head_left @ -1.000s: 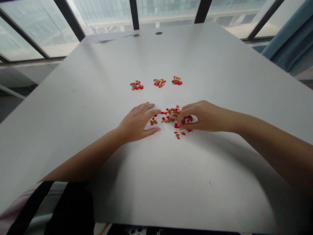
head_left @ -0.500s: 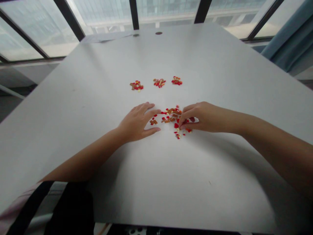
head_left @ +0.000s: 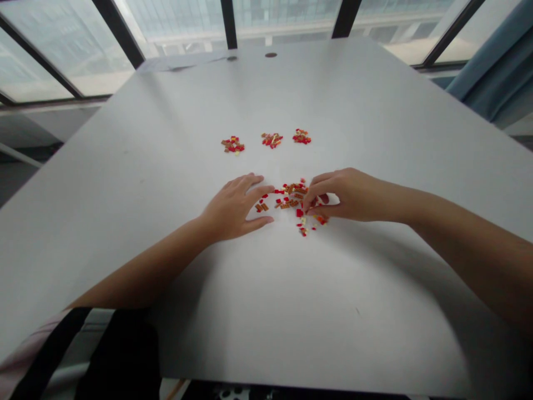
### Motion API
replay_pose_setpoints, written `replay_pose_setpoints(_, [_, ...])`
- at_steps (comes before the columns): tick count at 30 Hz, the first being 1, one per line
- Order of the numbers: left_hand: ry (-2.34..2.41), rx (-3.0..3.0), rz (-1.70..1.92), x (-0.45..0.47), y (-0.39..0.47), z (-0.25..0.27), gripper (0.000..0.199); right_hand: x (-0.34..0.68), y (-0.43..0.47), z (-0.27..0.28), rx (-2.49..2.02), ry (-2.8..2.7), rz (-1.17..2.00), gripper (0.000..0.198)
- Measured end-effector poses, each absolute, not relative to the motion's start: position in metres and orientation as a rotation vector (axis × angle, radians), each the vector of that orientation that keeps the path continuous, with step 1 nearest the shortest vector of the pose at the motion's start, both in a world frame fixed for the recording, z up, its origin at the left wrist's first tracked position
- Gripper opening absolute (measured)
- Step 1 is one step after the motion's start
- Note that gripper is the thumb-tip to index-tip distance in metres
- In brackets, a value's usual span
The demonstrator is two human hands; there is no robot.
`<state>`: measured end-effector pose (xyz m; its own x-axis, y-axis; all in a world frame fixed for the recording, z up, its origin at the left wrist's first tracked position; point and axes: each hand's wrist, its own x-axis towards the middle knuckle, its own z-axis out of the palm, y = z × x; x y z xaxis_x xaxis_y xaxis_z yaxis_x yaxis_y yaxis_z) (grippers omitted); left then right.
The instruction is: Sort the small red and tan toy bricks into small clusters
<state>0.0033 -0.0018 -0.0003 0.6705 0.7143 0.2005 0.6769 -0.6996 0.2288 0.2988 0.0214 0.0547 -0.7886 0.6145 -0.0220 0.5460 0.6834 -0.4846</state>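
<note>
White bench (head_left: 258, 322) takes up most of the frame, pretty glossy, with soft arm shadows across the lower half and a tiny dark mark (head_left: 358, 311) at lower right. Windows (head_left: 179, 25) with thick dark bars run along the top, hazy building outside, and there's a blue curtain (head_left: 495, 72) hanging in the upper right. Two round dark spots sit near the bench's far edge, top centre.

The loose building bricks (head_left: 296, 190), mostly red, brown and pale yellow, are scattered just right of centre between the two hands. Three little piles (head_left: 272, 141) of similar bits sit in a row above them. Left hand (head_left: 233, 208) is resting open, fingers spread, beside a few brown bricks. Right hand (head_left: 347, 194) is over the scatter's right side, fingers curled toward the thumb next to a red brick (head_left: 300, 213); can't tell if it's actually gripping anything.

Compared with half a second ago, the right hand is up a touch in the frame, so more orange bits show below its thumb. Left hand and the three piles haven't really budged.
</note>
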Motion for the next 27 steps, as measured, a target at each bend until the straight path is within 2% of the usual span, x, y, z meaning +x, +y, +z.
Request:
replay_pose_setpoints(9, [1.131, 2.763, 0.417, 0.003, -0.002, -0.001, 0.067, 0.321, 0.103, 0.033, -1.604, -2.282, 0.326, 0.014])
replay_pose_setpoints(13, [1.127, 2.768, 0.409, 0.002, -0.002, -0.002, 0.066, 0.322, 0.142, 0.025, -1.837, -2.108, 0.273, 0.02])
replay_pose_setpoints(24, [1.12, 2.789, 0.409, 0.003, -0.003, -0.001, 0.067, 0.307, 0.151, 0.024, -1.901, -2.016, 0.293, 0.023])
replay_pose_setpoints(27, [1.116, 2.777, 0.413, 0.003, -0.002, -0.002, 0.068, 0.306, 0.145, 0.026, -1.875, -2.025, 0.298, 0.028])
